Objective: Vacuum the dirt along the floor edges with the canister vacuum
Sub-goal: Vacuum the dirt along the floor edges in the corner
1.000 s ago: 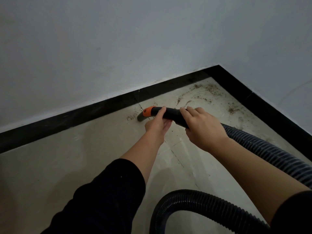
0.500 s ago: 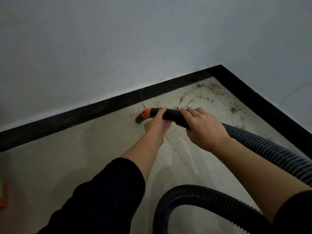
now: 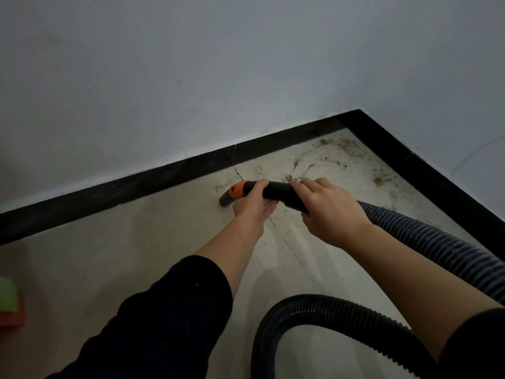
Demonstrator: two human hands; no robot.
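Note:
The vacuum's black nozzle handle (image 3: 276, 192) with an orange collar (image 3: 237, 189) points left, its dark tip (image 3: 225, 200) down on the beige floor a little short of the black skirting (image 3: 153, 184). My left hand (image 3: 252, 205) grips the handle from below just behind the orange collar. My right hand (image 3: 326, 212) grips it from above, further back, where the ribbed hose (image 3: 426, 242) joins. Brown dirt (image 3: 336, 149) lies scattered toward the corner, and a few specks (image 3: 218, 187) sit beside the nozzle tip.
The hose loops back across the floor at lower right (image 3: 314, 305). White walls meet in a corner at upper right, with black skirting (image 3: 426, 170) along the right wall too. A green and orange object (image 3: 9, 302) lies at the left edge.
The nozzle tip has slid left along the skirting, away from the corner, with both hands keeping their grip. The view has shifted so the green and orange object shows at the left.

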